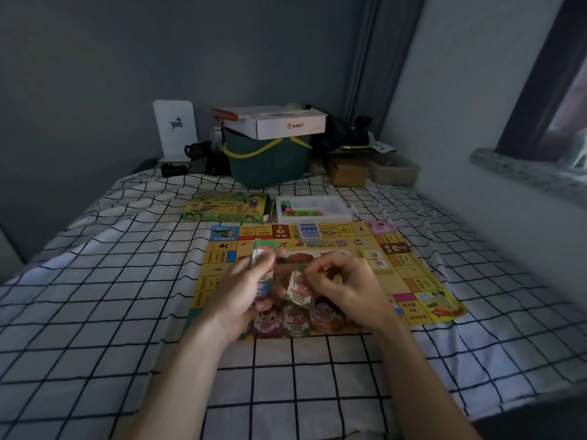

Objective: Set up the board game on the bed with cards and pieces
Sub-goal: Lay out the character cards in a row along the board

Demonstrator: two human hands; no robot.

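At the far left of the bed's head end a white bookend with a deer figure stands upright against the grey wall. The bed is covered by a white sheet with a black grid. On it, beyond the board's far left corner, lies the green game box, flat, its open end facing right.

The left hand is over the left half of the game board, fingers curled around a stack of paper notes that sticks up past the fingertips. Just right of it, the right hand pinches a single green note between thumb and forefinger; the note hangs tilted between the two hands. Three more notes lie side by side on the board's near edge, under the hands.

Behind the board, a dark green basket with yellow handles carries a white carton on top. Right of the game box, a white tray holds small coloured pieces in its left compartments. A blue card deck sits on the board's far edge, a pink one at the far right corner, and a yellow deck lies further in on the board.
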